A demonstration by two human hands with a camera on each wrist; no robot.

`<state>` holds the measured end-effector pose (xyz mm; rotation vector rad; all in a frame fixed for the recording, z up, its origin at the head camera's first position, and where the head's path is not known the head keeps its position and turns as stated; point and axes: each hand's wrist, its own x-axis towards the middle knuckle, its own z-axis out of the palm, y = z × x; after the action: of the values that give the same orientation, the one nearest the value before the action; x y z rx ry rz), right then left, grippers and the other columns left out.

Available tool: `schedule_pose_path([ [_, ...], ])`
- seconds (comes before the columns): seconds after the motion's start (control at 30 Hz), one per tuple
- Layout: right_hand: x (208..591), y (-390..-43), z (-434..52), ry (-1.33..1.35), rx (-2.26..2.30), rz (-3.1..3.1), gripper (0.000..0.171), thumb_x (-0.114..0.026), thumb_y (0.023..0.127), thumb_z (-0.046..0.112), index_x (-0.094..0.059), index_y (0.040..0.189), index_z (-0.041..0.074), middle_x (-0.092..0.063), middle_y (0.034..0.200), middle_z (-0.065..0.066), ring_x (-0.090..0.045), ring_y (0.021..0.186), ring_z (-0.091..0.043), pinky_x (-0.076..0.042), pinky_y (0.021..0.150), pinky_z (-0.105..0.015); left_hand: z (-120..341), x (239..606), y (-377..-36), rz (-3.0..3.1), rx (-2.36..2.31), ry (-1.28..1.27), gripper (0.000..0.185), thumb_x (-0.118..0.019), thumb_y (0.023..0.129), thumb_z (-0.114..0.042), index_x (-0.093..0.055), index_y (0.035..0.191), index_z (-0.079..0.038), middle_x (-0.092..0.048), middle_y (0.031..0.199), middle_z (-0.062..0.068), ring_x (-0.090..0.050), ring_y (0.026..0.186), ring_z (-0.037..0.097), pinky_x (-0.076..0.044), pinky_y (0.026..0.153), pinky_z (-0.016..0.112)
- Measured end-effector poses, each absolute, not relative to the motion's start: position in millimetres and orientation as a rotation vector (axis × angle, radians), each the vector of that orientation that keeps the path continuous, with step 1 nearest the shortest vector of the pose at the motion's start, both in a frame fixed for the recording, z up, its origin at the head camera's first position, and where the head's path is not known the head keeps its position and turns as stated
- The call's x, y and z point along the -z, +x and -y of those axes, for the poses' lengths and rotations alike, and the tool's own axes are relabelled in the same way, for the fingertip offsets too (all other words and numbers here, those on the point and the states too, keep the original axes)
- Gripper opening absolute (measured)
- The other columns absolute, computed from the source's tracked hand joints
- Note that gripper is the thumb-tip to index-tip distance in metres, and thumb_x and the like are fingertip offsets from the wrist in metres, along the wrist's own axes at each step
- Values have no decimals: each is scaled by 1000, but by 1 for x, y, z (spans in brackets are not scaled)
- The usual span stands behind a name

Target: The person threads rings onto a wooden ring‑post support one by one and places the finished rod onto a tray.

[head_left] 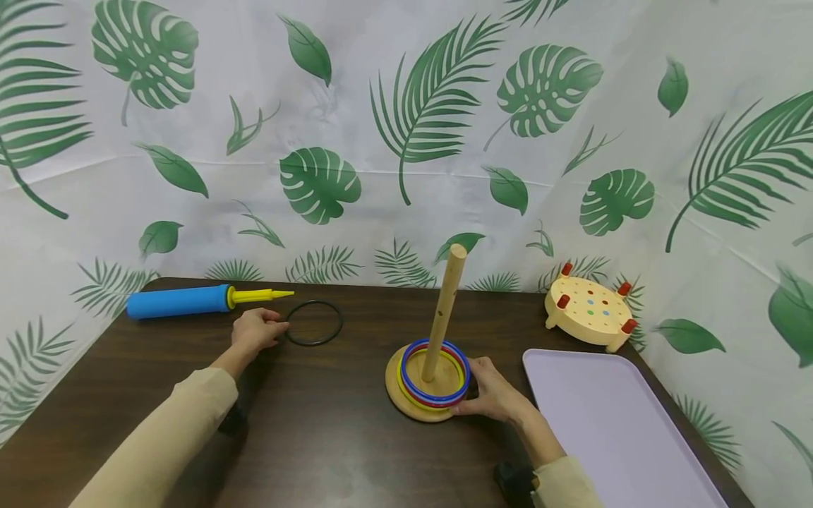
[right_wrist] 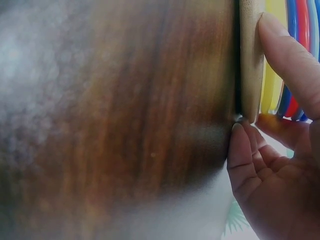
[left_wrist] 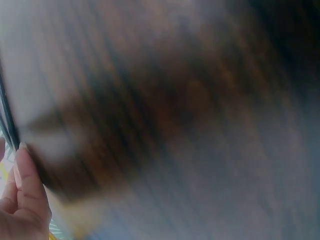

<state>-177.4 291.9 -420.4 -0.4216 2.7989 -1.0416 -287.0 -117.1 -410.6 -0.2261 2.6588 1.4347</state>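
In the head view my left hand [head_left: 255,329] pinches the left edge of a thin black ring [head_left: 341,323] at the table's back left. At the left wrist view's edge, the fingertips of that hand [left_wrist: 31,197] meet the dark ring [left_wrist: 7,112]. A wooden ring-toss stand has a round base [head_left: 393,389] and an upright post [head_left: 444,303]. Blue, red and yellow rings [head_left: 403,368] lie stacked around the post on the base. My right hand [head_left: 494,396] grips the base's right side. The right wrist view shows its thumb and fingers at the base's edge [right_wrist: 251,60], beside the rings [right_wrist: 274,55].
A blue hand pump [head_left: 181,302] with a yellow nozzle lies at the back left. On the right a lilac tray [head_left: 591,409] lies along the table edge. Behind it an upturned cream stool-like piece [head_left: 587,310] has red-tipped legs. A leaf-print cloth [head_left: 406,141] hangs behind the table.
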Motion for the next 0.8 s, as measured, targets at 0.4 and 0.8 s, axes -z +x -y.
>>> schedule_pose_path([
  [0.4, 420, -178, -291, -382, 1082, -2760, 90, -86, 66, 32, -43, 137, -2, -43, 114, -15, -40, 107, -26, -41, 94, -46, 111, 407, -290, -2892, -1000, -160, 37, -65, 87, -20, -61, 112, 6, -67, 104, 21, -64, 86, 33, -49, 80, 49],
  [0.8, 419, -177, -292, -389, 1095, -2742, 88, -86, 67, 29, -43, 137, -1, -43, 114, -15, -39, 108, -27, -40, 93, -45, 108, 405, -293, -2917, -869, -134, 27, -63, 84, -14, -66, 105, 3, -63, 107, 25, -58, 95, 42, -51, 73, 48],
])
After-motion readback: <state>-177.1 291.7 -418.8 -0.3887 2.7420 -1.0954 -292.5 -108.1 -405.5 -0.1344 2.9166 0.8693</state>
